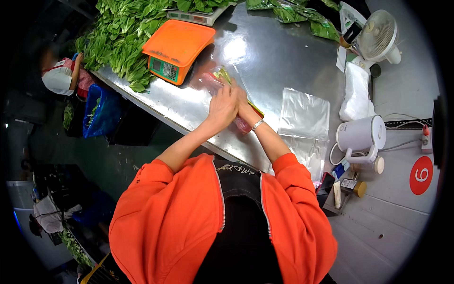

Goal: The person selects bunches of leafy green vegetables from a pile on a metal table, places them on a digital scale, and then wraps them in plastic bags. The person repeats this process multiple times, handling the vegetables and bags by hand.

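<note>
My left hand (223, 104) and my right hand (242, 97) meet over a clear plastic package (243, 126) on the metal table. The package is reddish, with yellow-green parts showing at its far end, and what is inside cannot be told. Both hands grip its middle, the left crossing in front of the right, so some fingers are hidden. A silver-coloured bracelet (258, 124) circles my right wrist. Just beyond the package, to the left, stands an orange weighing scale (179, 44) with a green keypad panel. Flat clear plastic bags (304, 113) lie to the right of my hands.
Loose leafy greens (124, 42) are heaped at the far left, beside a second scale (198, 17). Bagged greens (324, 30) lie at the far right. Along the right wall are a fan (377, 33) and a white electric kettle (360, 135). Another person (62, 76) is at the left.
</note>
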`<state>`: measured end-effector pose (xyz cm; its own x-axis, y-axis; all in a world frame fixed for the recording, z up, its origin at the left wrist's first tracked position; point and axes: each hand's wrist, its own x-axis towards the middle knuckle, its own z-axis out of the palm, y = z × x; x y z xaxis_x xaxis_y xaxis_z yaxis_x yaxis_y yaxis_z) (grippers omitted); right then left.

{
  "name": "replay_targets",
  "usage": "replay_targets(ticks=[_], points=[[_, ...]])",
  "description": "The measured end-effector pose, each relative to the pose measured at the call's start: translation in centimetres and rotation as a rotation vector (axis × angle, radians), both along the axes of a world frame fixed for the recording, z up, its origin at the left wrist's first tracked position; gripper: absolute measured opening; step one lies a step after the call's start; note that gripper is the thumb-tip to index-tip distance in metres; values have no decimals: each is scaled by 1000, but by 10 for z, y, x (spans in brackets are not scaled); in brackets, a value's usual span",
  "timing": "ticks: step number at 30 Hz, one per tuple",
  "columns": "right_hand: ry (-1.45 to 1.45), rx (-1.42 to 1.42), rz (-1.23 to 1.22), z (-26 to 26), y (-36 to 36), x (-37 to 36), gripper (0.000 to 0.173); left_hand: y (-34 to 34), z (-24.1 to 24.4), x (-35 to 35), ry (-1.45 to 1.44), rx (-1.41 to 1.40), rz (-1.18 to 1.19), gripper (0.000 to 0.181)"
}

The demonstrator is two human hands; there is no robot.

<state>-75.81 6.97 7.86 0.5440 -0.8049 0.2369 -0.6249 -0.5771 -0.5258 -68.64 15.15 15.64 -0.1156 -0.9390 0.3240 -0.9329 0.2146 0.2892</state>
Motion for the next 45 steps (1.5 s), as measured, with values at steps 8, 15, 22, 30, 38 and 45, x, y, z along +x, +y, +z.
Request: replay_targets(ticks=[8, 15, 22, 30, 38, 45], points=[[163, -289, -111, -7, 8, -11, 62, -41, -5, -31, -134, 72, -98, 9], [130, -84, -254, 36, -15, -40, 58, 12, 23, -110, 126, 158, -515, 12], [299, 111, -135, 67, -30, -59, 50, -3, 79, -123, 355, 112, -524, 10], [458, 674, 504, 156, -25, -101, 46, -48, 131, -135, 705, -35, -599, 11], [298, 740, 486, 136, -36, -97, 46, -11, -4, -20, 329, 176, -463, 120], [56, 1068, -35, 181, -34, -101, 48, -36, -17, -3, 602, 268, -347, 121]])
